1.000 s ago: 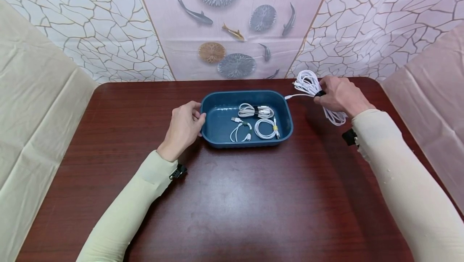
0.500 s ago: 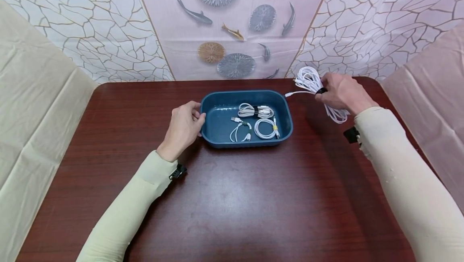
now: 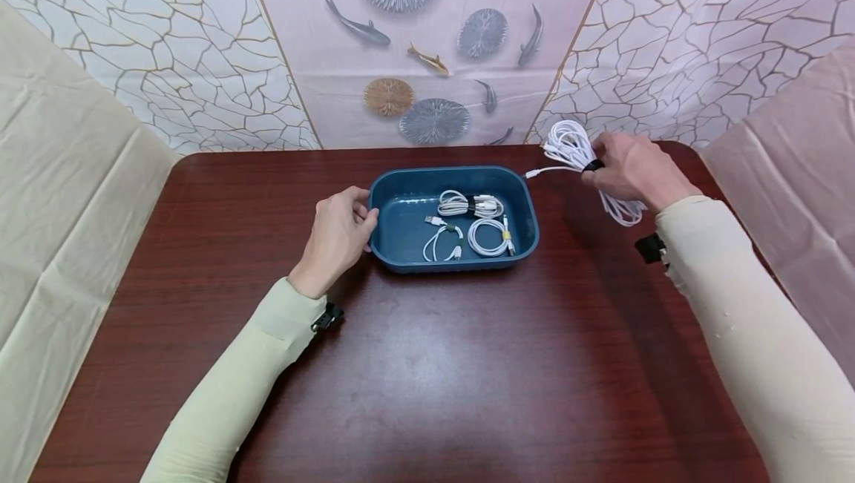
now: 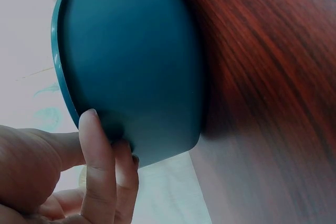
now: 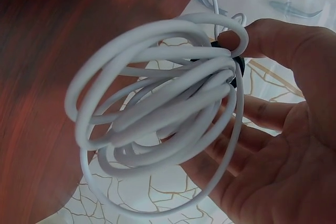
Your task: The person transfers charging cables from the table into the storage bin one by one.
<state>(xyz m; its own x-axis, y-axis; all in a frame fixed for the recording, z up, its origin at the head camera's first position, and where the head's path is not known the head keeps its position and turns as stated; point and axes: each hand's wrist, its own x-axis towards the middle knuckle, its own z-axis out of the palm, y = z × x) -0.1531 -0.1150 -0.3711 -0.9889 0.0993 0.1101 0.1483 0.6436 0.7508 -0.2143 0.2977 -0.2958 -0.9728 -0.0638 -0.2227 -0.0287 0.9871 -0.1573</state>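
Note:
My right hand [image 3: 634, 164] pinches a bundled white charging cable [image 5: 157, 98] at its black strap [image 3: 592, 165], held up off the table right of the bin. One connector end [image 3: 532, 173] sticks out leftward by the bin's right rim. My left hand [image 3: 339, 234] grips the left end of the blue plastic bin [image 4: 131, 66], its fingertips at the rim and outer wall. Inside the bin lie three white cables: a black-strapped bundle [image 3: 454, 204], a round coil [image 3: 476, 239] with a yellow tie, and a short USB cable [image 3: 434, 221] with a dark green tie.
The bin stands on a dark red wooden table [image 3: 427, 379], toward its back edge. Behind the table hangs a patterned cloth [image 3: 434, 82], and plain pale cloths [image 3: 73, 245] flank both sides.
My right hand has lifted slightly and shifted a little to the right with the cable bundle. The left hand and the bin have stayed in place.

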